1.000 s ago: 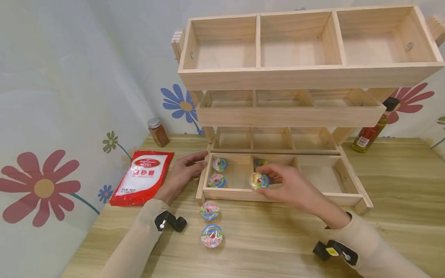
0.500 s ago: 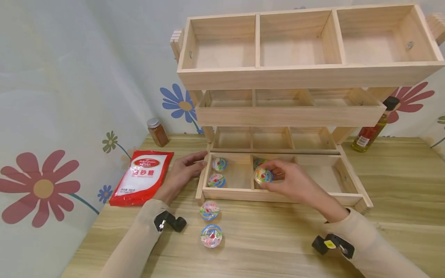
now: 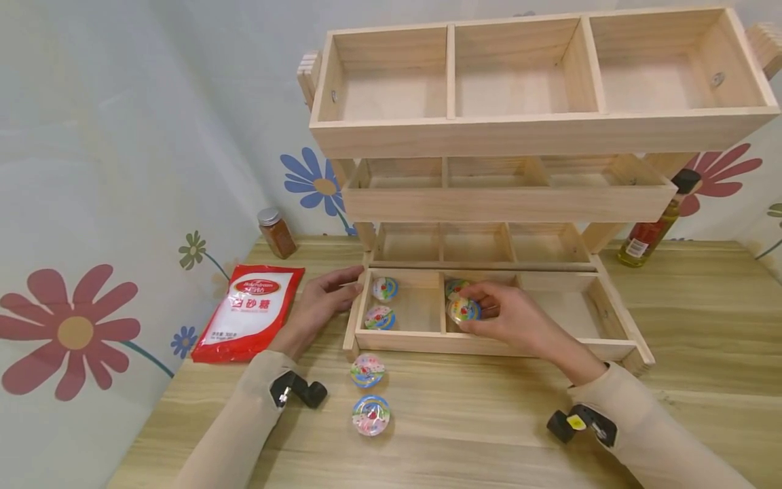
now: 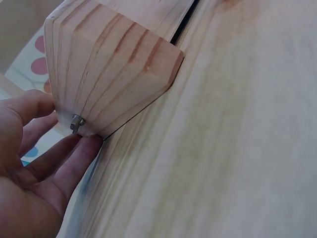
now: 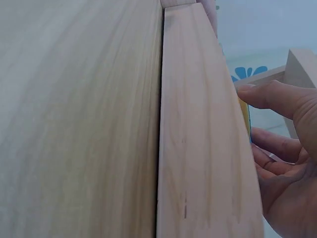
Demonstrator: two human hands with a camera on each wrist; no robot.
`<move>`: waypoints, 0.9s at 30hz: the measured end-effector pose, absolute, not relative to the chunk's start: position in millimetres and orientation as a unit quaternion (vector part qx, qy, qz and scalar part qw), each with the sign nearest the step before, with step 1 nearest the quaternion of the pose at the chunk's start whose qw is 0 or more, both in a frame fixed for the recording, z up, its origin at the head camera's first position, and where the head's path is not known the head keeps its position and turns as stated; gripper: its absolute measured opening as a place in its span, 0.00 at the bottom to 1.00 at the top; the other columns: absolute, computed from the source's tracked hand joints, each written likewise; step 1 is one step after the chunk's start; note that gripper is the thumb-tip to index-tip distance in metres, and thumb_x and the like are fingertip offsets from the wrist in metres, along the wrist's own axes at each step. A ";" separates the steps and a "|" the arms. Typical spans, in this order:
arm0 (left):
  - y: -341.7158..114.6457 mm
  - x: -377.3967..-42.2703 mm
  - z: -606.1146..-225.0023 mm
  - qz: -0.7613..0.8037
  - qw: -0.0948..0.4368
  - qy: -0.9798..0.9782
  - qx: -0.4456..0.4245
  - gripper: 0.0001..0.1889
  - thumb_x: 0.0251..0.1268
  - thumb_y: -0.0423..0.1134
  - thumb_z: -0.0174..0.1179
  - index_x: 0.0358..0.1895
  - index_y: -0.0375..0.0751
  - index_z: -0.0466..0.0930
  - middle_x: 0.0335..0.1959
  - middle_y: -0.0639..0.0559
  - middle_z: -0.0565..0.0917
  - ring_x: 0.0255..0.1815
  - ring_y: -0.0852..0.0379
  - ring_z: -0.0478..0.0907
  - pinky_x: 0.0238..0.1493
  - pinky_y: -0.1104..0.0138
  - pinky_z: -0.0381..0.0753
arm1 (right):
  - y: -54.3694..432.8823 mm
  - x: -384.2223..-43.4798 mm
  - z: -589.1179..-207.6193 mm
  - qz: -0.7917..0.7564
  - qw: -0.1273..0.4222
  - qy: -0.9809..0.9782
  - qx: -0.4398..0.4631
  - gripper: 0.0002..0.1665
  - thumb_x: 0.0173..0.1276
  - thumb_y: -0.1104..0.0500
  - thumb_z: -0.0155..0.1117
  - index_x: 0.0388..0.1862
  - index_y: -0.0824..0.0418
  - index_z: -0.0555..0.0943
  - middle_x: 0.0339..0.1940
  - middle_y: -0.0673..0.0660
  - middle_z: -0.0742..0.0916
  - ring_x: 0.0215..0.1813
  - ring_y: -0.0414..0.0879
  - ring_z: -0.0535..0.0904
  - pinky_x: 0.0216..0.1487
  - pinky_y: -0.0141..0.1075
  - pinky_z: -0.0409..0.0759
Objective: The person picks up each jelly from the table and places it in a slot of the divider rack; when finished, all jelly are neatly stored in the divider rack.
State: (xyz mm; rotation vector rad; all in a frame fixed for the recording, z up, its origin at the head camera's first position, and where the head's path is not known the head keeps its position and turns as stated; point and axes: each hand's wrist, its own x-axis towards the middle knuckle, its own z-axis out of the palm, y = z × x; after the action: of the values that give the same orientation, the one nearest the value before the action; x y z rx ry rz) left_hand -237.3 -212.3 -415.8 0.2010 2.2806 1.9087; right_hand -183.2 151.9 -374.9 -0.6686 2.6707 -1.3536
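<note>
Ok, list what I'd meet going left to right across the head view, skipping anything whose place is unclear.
Red-and-white bag, left hand, two loose cups, held cup, right hand, bottle.

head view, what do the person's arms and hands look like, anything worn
The left sleeve and right sleeve are plain cream and long. The left hand and right hand are ungloved. Each wrist wears a black bracket with a rounded black end; the right bracket bears a yellow marking.
</note>
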 end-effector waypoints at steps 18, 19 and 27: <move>-210.9 -239.3 -418.3 0.653 0.077 0.752 0.053 0.24 0.78 0.38 0.65 0.74 0.41 0.78 0.70 0.43 0.79 0.66 0.46 0.80 0.59 0.62 0.86 | 160.2 -193.6 -385.9 -0.454 0.069 0.859 -0.227 0.28 0.67 0.58 0.80 0.62 0.67 0.83 0.52 0.59 0.88 0.54 0.55 0.84 0.57 0.48 0.85; -211.0 -239.3 -418.5 0.652 0.077 0.753 0.054 0.25 0.78 0.39 0.65 0.74 0.41 0.78 0.70 0.43 0.79 0.66 0.46 0.80 0.59 0.62 0.86 | 160.7 -194.5 -386.6 -0.456 0.071 0.858 -0.227 0.28 0.67 0.58 0.80 0.62 0.67 0.83 0.52 0.59 0.88 0.54 0.55 0.84 0.57 0.48 0.85; -210.8 -238.8 -418.1 0.649 0.077 0.754 0.057 0.25 0.78 0.39 0.65 0.74 0.42 0.78 0.71 0.44 0.78 0.67 0.46 0.79 0.60 0.61 0.85 | 162.1 -196.4 -387.1 -0.460 0.084 0.854 -0.227 0.27 0.67 0.59 0.80 0.61 0.67 0.84 0.52 0.59 0.88 0.53 0.54 0.85 0.53 0.43 0.86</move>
State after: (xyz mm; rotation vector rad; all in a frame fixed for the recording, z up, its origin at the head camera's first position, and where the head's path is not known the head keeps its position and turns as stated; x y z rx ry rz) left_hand -238.8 -210.8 -418.1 0.1700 2.2605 1.9455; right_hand -196.4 162.1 -387.1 -0.6778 2.5499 -1.3728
